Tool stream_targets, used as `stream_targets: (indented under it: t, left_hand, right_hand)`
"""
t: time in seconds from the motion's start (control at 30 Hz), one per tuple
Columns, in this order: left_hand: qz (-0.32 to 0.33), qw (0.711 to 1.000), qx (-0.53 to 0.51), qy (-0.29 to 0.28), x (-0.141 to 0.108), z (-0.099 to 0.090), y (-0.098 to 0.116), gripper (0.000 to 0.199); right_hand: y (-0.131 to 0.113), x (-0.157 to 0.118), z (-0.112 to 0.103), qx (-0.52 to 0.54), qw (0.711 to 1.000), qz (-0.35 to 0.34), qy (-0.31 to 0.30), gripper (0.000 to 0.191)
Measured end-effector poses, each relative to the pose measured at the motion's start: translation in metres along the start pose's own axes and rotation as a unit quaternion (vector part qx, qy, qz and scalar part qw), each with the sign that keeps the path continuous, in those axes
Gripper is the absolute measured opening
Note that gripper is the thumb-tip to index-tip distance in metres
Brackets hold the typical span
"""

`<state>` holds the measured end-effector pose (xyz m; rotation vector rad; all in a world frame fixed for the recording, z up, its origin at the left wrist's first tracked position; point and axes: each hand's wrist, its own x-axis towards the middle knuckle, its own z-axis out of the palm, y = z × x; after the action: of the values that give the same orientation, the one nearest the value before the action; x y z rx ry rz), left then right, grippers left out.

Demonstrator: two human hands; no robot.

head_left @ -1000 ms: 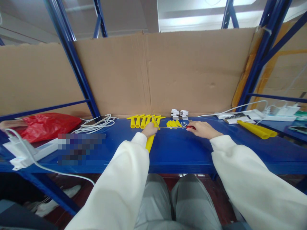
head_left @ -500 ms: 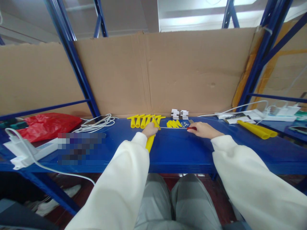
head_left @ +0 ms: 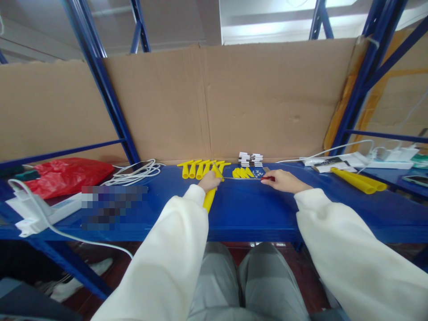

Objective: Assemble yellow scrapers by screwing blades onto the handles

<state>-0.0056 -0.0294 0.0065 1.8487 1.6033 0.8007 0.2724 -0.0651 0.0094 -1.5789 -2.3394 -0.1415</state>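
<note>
My left hand [head_left: 209, 182] is closed around a yellow plastic T-shaped handle [head_left: 210, 201], its hollow-looking shaft pointing toward me. In my right hand [head_left: 288, 182] is a screwdriver [head_left: 245, 179] with a red grip. Its long metal shaft runs level to the left, the tip at the head of the yellow handle; my fingers hide the exact contact. Behind my left hand, several similar yellow T-shaped handles [head_left: 199, 172] lie in a row. Short yellow plastic pieces [head_left: 243, 172] and tiny metallic bits [head_left: 257, 173], perhaps screws, lie beyond the screwdriver shaft.
Folded white-and-dark pieces [head_left: 250, 159] are stacked against the cardboard wall [head_left: 267, 98]. Two yellow tubes [head_left: 357, 180] lie at right near a power strip [head_left: 391, 161]. On the left are a red bag [head_left: 72, 174], a coiled white cable [head_left: 140, 171] and another power strip [head_left: 63, 210].
My right hand and the screwdriver's red grip appear very slightly shifted or turned. Everything else stays in place.
</note>
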Motion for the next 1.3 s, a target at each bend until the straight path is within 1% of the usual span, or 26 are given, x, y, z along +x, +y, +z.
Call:
stream_targets:
  t: [0.2, 0.3, 0.4, 0.53, 0.67, 0.77, 0.87, 1.0, 1.07, 1.2, 1.3]
  left_hand:
    - [-0.002, 0.999, 0.032, -0.002, 0.001, 0.0, -0.001, 0.015]
    - [-0.003, 0.999, 0.039, 0.0, 0.001, 0.0, 0.0, 0.015]
    - [-0.003, 0.999, 0.044, 0.001, 0.002, -0.001, 0.0, 0.015]
    - [-0.001, 0.999, 0.046, 0.002, 0.004, -0.001, -0.001, 0.017]
    - [0.002, 0.999, 0.042, -0.001, 0.004, 0.0, -0.003, 0.021]
    - [0.006, 0.999, 0.032, 0.005, 0.005, 0.0, -0.004, 0.02]
    - [0.009, 1.0, 0.025, 0.007, 0.006, 0.0, -0.006, 0.018]
    - [0.019, 1.0, 0.013, 0.006, 0.009, 0.0, -0.008, 0.018]
    - [0.015, 1.0, 0.016, 0.006, 0.009, 0.001, -0.008, 0.019]
    - [0.011, 1.0, 0.026, 0.01, 0.007, 0.001, -0.006, 0.024]
    - [0.009, 0.999, 0.03, 0.009, 0.006, 0.001, -0.005, 0.025]
  right_hand:
    - [-0.001, 0.001, 0.004, -0.025, 0.999, 0.027, 0.021, 0.023]
    - [-0.001, 0.001, 0.003, -0.033, 0.999, 0.015, 0.026, 0.018]
    - [-0.002, 0.001, 0.002, -0.036, 0.999, 0.008, 0.018, 0.021]
    - [-0.003, 0.002, 0.004, -0.018, 1.0, 0.017, -0.001, 0.019]
    - [-0.002, 0.004, 0.008, -0.007, 1.0, 0.027, 0.01, 0.022]
    - [-0.001, 0.004, 0.008, -0.015, 0.999, 0.027, 0.016, 0.016]
    - [0.0, 0.004, 0.007, -0.01, 1.0, 0.017, 0.011, 0.015]
    - [0.002, 0.005, 0.007, 0.03, 1.0, -0.003, -0.01, 0.019]
    - [0.003, 0.005, 0.009, 0.041, 0.999, 0.004, -0.005, 0.016]
    - [0.004, 0.004, 0.011, 0.027, 0.999, 0.029, 0.013, 0.021]
    - [0.003, 0.004, 0.01, 0.014, 1.0, 0.022, 0.012, 0.015]
